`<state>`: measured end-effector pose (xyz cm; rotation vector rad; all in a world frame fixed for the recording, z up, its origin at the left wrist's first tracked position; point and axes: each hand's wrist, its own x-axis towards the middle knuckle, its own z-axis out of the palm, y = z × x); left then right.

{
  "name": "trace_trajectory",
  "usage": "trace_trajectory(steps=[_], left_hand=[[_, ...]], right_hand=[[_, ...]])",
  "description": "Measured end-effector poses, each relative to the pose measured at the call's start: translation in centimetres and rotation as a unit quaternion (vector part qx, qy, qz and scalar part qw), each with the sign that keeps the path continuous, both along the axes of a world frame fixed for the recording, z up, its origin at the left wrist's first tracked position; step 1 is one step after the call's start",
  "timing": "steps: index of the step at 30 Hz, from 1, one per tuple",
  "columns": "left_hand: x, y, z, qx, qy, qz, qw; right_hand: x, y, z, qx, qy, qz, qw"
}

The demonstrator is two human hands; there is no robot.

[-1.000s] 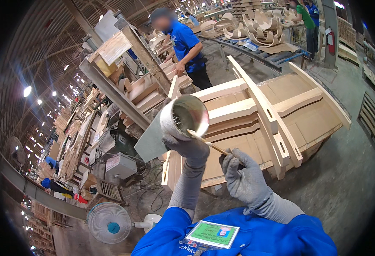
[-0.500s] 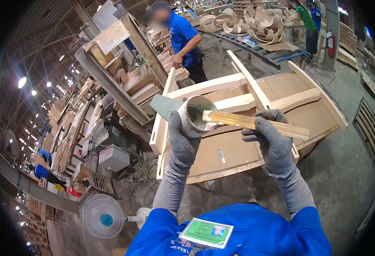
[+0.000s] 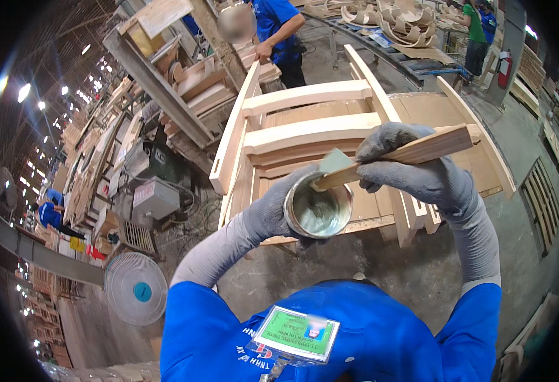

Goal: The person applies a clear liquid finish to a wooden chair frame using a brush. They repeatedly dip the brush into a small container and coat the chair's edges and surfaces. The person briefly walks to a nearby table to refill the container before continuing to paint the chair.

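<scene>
My left hand (image 3: 272, 211), in a grey glove, grips a round metal tin (image 3: 318, 211) holding pale greenish paste. Gloved the same way, my right hand (image 3: 419, 172) holds a flat wooden stick (image 3: 399, 156) whose lower end dips into the tin's mouth. Both hands are raised over an unfinished wooden chair frame (image 3: 305, 121) lying on its side on a low platform.
A person in a blue shirt (image 3: 279, 28) stands behind the frame at stacked wooden parts. A standing fan (image 3: 135, 290) is at lower left, a grey machine box (image 3: 155, 197) beside it. Curved wooden pieces (image 3: 413, 22) pile at the back; a concrete floor lies to the right.
The tin has come lower and closer with its mouth turned up toward me. The stick now dips into it, and my right hand has risen and shifted right.
</scene>
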<state>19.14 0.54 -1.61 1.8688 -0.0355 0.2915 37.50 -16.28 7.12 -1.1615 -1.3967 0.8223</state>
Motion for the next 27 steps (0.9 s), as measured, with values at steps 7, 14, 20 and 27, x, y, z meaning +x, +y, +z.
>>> trace_trajectory(steps=[7, 14, 20, 27], left_hand=[[0.3, 0.3, -3.5, -0.235, 0.166, -0.132, 0.949], [-0.9, 2.2, -10.1, -0.235, 0.129, -0.175, 0.947], [-1.9, 1.9, -12.6, -0.065, 0.071, -0.034, 0.995], [-2.5, 9.2, -27.5, -0.447, 0.236, 0.303, 0.808]], right_hand=[[0.1, 2.2, -0.5, -0.127, 0.023, 0.062, 0.99], [0.8, 4.0, -4.5, -0.164, 0.127, 0.093, 0.974], [2.4, 5.0, -9.3, -0.086, 0.379, -0.005, 0.922], [1.6, 6.3, -14.6, -0.054, 0.539, -0.046, 0.839]])
